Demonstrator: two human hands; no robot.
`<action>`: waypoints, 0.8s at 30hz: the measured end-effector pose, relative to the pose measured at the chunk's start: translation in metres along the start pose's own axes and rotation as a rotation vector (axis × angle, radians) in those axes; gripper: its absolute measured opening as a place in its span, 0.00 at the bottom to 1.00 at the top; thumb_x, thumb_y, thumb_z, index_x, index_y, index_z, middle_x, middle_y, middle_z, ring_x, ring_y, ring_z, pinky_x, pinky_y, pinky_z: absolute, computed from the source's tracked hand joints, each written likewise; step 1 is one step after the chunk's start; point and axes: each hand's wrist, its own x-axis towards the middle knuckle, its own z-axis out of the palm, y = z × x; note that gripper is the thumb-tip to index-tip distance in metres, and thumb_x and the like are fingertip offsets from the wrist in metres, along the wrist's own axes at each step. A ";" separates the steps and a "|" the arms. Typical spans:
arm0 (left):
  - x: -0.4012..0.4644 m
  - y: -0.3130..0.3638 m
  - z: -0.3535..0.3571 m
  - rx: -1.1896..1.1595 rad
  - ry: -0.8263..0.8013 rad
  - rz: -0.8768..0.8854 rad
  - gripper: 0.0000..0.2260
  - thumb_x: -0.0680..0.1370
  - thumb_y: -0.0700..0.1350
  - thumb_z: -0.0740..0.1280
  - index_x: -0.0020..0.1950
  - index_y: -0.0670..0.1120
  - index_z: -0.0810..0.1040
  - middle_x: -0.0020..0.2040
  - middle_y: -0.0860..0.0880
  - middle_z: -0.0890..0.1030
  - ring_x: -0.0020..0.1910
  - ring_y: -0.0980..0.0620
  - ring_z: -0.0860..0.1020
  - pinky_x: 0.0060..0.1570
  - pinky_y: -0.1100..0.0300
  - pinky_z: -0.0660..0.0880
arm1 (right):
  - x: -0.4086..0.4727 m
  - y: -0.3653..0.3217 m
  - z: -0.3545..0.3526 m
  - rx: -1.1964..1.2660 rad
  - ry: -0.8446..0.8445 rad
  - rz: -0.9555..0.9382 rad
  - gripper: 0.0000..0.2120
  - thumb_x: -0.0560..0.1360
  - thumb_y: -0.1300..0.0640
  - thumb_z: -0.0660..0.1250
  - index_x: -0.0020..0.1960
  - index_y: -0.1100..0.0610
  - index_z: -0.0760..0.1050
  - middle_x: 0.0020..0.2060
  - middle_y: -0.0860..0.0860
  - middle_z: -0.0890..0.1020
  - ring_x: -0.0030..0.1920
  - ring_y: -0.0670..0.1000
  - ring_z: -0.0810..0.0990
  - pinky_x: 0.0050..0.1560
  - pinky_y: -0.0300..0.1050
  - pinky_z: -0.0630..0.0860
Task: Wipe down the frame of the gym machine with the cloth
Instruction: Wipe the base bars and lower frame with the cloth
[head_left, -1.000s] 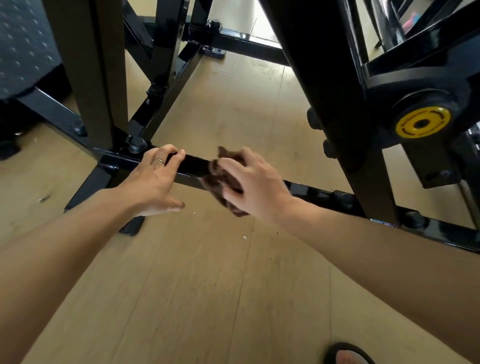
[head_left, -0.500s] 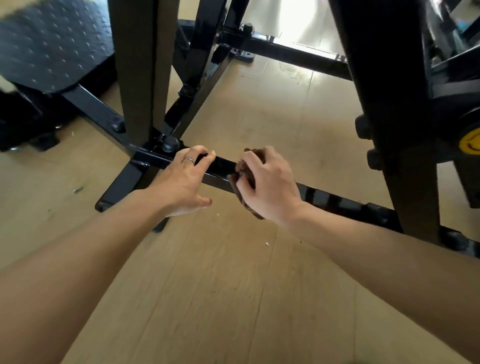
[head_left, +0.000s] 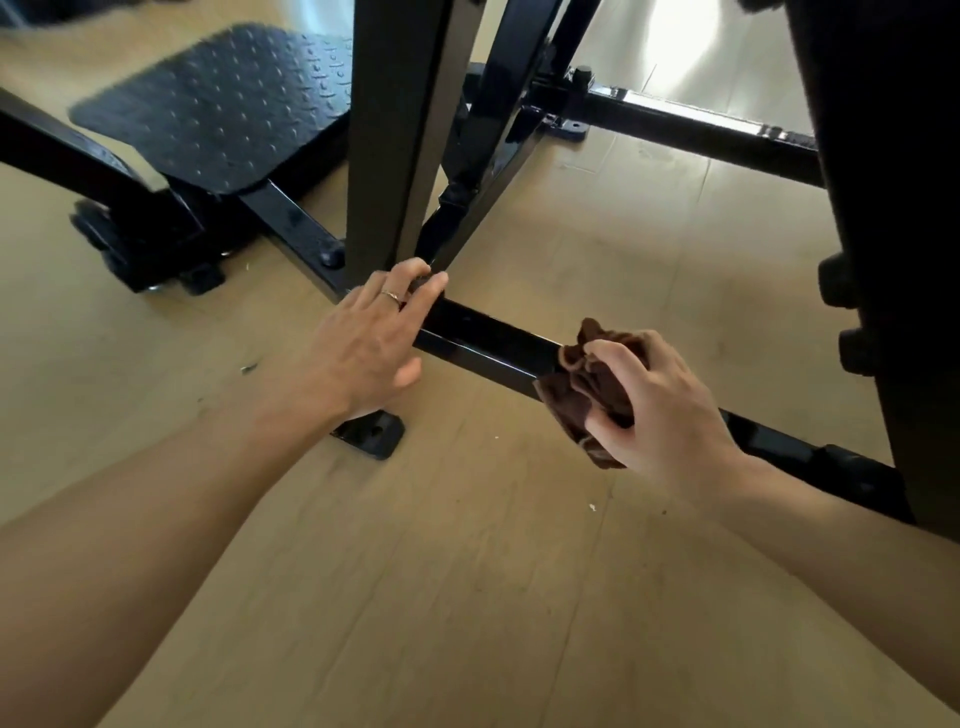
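A low black crossbar (head_left: 485, 340) of the gym machine's frame runs across the wooden floor (head_left: 467, 571) from the base of a dark upright post (head_left: 395, 140) toward the lower right. The left hand (head_left: 363, 348) rests on the bar's left end, right where it meets the post; its fingers are nearly straight and spread over the top of the bar, with a ring (head_left: 390, 296) on one of them, and it holds nothing. The right hand (head_left: 660, 410) grips a bunched brown cloth (head_left: 582, 384), fingers and thumb curled round it, pressing the cloth against the bar farther to the right. The two hands are apart, with a bare glossy stretch of bar between them. Behind the left hand a textured black footplate (head_left: 223, 109) sits above the floor, and a flat frame foot (head_left: 371, 434) shows below the wrist.
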 end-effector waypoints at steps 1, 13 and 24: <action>0.002 0.000 0.002 0.015 -0.008 -0.006 0.41 0.77 0.49 0.72 0.83 0.44 0.53 0.79 0.43 0.56 0.72 0.43 0.64 0.74 0.46 0.66 | -0.005 0.004 -0.002 -0.007 0.001 0.016 0.24 0.73 0.45 0.64 0.68 0.50 0.70 0.58 0.54 0.74 0.55 0.58 0.76 0.54 0.51 0.76; -0.001 0.003 0.017 0.017 0.012 -0.068 0.36 0.78 0.44 0.68 0.83 0.44 0.57 0.81 0.46 0.63 0.78 0.48 0.61 0.78 0.50 0.56 | 0.105 -0.079 0.045 0.032 -0.112 -0.104 0.26 0.73 0.42 0.70 0.67 0.51 0.72 0.58 0.56 0.75 0.55 0.60 0.75 0.56 0.51 0.73; -0.016 -0.003 0.018 -0.047 -0.064 -0.024 0.41 0.77 0.40 0.65 0.84 0.49 0.46 0.84 0.50 0.47 0.83 0.53 0.51 0.81 0.54 0.44 | 0.059 -0.041 0.032 -0.001 -0.058 -0.109 0.29 0.69 0.48 0.74 0.67 0.49 0.69 0.59 0.55 0.74 0.56 0.58 0.76 0.56 0.51 0.77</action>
